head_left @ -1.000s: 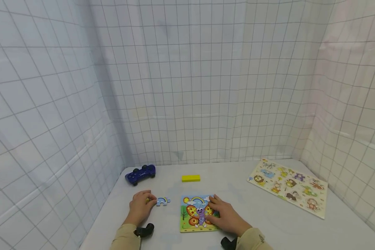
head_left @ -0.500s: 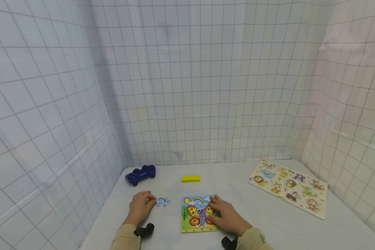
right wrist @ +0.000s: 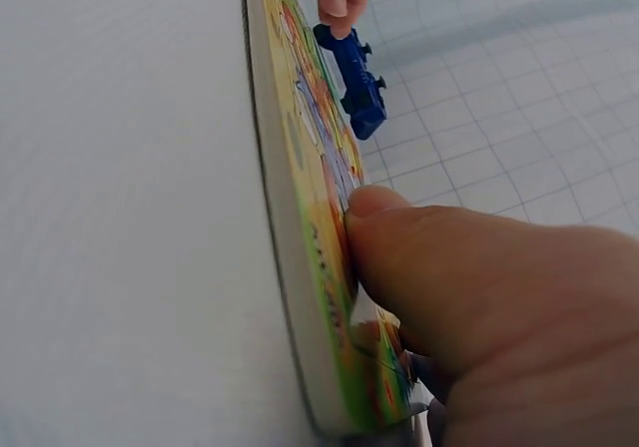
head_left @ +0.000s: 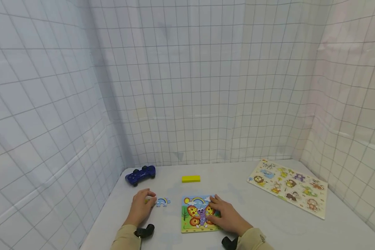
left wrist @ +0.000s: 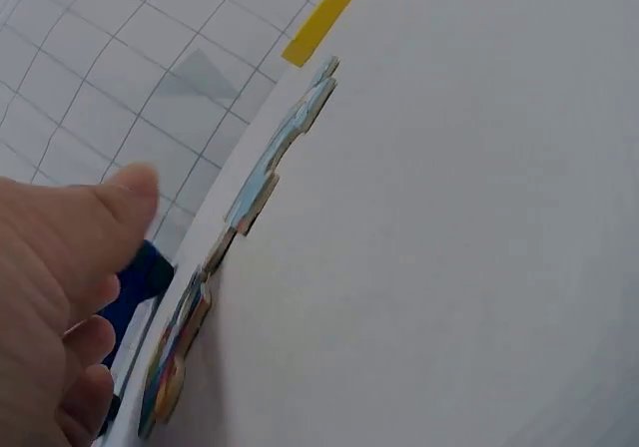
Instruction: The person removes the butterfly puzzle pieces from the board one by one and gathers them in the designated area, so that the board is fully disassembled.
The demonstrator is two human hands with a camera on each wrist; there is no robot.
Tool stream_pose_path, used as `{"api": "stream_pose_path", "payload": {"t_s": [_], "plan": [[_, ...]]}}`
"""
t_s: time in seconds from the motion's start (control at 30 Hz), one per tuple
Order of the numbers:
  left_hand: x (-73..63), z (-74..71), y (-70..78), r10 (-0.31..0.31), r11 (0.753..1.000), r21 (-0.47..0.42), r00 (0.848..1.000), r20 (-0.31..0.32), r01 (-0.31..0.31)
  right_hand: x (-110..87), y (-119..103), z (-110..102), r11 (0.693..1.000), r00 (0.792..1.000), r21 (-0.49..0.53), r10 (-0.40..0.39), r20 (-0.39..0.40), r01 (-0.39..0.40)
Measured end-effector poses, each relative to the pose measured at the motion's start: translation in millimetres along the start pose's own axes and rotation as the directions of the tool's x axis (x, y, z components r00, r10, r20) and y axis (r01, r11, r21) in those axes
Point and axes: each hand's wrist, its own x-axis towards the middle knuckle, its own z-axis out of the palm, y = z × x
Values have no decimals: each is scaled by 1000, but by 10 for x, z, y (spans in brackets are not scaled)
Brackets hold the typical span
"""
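My left hand (head_left: 140,205) hovers at the left, its fingers loosely bent and thumb apart from them, right above small puzzle pieces. One light-blue piece with a rainbow (head_left: 163,201) lies just beyond the fingertips. In the left wrist view, a colourful puzzle piece (left wrist: 178,352) lies beside the blue one (left wrist: 275,153), partly behind the hand in the head view. My right hand (head_left: 226,215) rests on the right side of a square butterfly puzzle (head_left: 192,211), fingers spread over it. The right wrist view shows the thumb (right wrist: 399,247) lying on the picture face.
A blue game controller (head_left: 140,174) lies at the back left of the white table. A yellow block (head_left: 191,178) sits behind the butterfly puzzle. At the right lies a large animal puzzle board (head_left: 289,187). Grid-patterned curtains (head_left: 181,86) surround the table on three sides.
My left hand has lifted slightly and its fingers have loosened above the pieces. The butterfly puzzle has shifted a little to the right under my right hand, which has barely moved.
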Motion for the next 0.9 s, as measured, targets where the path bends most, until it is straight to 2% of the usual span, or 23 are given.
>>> {"api": "stream_pose_path", "payload": {"t_s": [0.07,0.13,0.2,0.27,0.33,0.4,0.47,0.5,0.57,0.7,0.83,0.9], "plan": [[22,39,54,20,997,-67,999,-33,-22,-4,-9,0,1000,1000,2,4,0,-4],[34,87,192,49,991,-122,998,-49,-54,-7,-16,0,1000,1000,0,4,-2,-4],[29,150,396,81,983,-160,996,-28,-85,-6,-21,1,1000,1000,1,10,-5,-10],[5,210,637,156,973,-175,987,32,-148,0,-22,3,1000,1000,1,11,-9,-11],[-42,273,873,237,961,-177,964,121,-214,9,-26,3,1000,1000,-1,13,-15,-13],[-86,340,1088,318,940,-193,927,198,-281,18,-30,4,1000,1000,-6,10,-24,-10],[-126,436,1247,358,929,-186,900,249,-319,25,-35,5,1000,999,-9,-2,-36,2],[-141,496,1303,362,929,-176,895,261,-325,29,-35,8,1000,999,-11,-7,-40,7],[-162,628,1376,350,936,-147,899,264,-321,33,-34,13,1000,999,-14,-19,-46,19],[-214,881,1382,295,955,-62,923,247,-288,30,-22,29,999,998,-14,-43,-48,43],[-272,1029,1327,278,960,-24,935,218,-280,12,-5,37,998,997,-14,-55,-54,54],[-289,1065,1308,291,956,-30,936,197,-290,1,-6,29,998,997,-10,-56,-57,55]]}}
